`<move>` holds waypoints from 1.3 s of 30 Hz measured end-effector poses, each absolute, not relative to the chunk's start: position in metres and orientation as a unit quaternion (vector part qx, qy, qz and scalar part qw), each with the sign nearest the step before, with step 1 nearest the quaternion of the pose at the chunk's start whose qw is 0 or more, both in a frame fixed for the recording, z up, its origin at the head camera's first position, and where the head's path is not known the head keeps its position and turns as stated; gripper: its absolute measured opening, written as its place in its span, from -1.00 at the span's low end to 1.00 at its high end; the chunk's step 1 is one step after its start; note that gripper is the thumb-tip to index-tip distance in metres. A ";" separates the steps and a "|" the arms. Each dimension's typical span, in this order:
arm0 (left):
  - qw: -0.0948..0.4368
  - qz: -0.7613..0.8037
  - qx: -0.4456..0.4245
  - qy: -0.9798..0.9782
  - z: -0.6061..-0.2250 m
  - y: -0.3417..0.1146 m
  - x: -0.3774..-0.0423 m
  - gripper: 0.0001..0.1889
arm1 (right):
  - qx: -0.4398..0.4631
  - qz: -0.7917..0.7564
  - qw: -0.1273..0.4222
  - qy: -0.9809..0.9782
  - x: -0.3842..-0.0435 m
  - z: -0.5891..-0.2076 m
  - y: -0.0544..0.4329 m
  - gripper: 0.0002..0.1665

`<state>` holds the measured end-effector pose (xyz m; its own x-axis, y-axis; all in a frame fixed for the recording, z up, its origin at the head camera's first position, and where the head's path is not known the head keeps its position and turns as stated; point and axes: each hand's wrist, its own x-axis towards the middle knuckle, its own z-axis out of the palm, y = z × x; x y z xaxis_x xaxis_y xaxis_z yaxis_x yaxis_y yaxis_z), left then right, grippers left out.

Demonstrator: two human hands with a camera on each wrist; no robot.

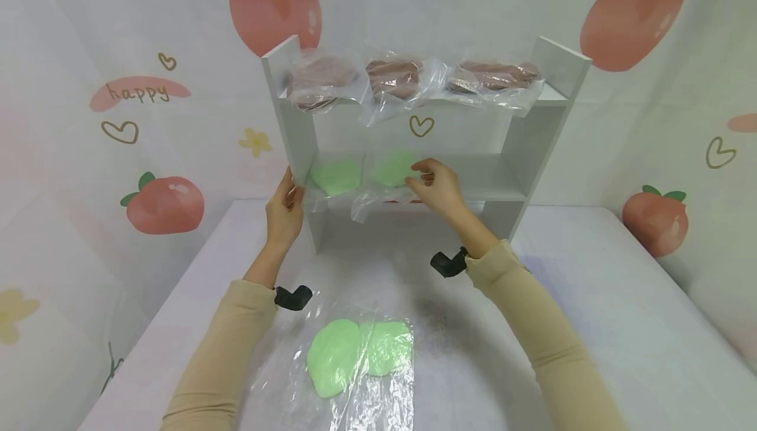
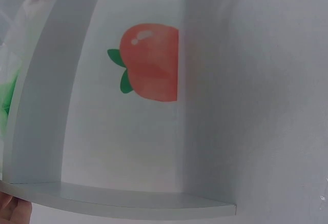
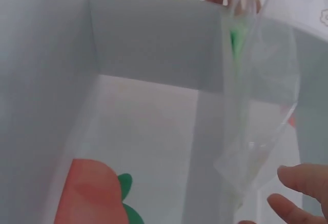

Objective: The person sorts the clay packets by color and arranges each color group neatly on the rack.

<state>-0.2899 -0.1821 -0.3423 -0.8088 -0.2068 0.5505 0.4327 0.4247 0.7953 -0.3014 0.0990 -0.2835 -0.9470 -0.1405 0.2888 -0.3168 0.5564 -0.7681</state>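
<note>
My left hand (image 1: 284, 217) rests against the outer face of the left side panel of a small white shelf unit (image 1: 547, 148); in the left wrist view its fingers (image 2: 19, 212) show outside that panel. On the middle board lie two flat light-green pieces in clear plastic bags, a left one (image 1: 337, 177) and a right one (image 1: 395, 168). At the right piece's edge is my right hand (image 1: 440, 188), thumb and fingers bent but apart. Seen from the right wrist, a clear bag (image 3: 266, 70) hangs over the board edge beside the parted fingertips (image 3: 292, 175).
Three clear bags with reddish-brown contents, left (image 1: 322, 79), middle (image 1: 395, 79) and right (image 1: 497, 76), lie along the top board. On the white table (image 1: 591, 299), in front of the unit, two more green pieces (image 1: 334, 357) lie in clear plastic. A fruit-printed cloth (image 1: 195, 17) hangs behind.
</note>
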 end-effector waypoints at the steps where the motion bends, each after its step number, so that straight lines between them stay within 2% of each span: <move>1: 0.297 -0.533 -0.071 -0.789 -0.342 -0.182 -0.290 -0.47 | 0.134 0.455 0.093 -0.875 -0.299 -0.283 0.100 -0.59; 11: 0.298 -0.533 -0.071 -0.789 -0.341 -0.182 -0.289 -0.47 | 0.180 0.488 0.045 -0.853 -0.281 -0.285 0.119 -0.55; 21: 0.301 -0.543 -0.073 -0.781 -0.341 -0.181 -0.288 -0.47 | 0.209 0.468 0.031 -0.858 -0.247 -0.303 0.133 -0.58; 33: 0.299 -0.538 -0.075 -0.784 -0.340 -0.181 -0.288 -0.48 | 0.254 0.428 -0.079 -0.864 -0.210 -0.357 0.136 -0.51; 39: 0.294 -0.539 -0.075 -0.786 -0.341 -0.182 -0.289 -0.48 | 0.284 0.412 -0.113 -0.858 -0.198 -0.376 0.134 -0.47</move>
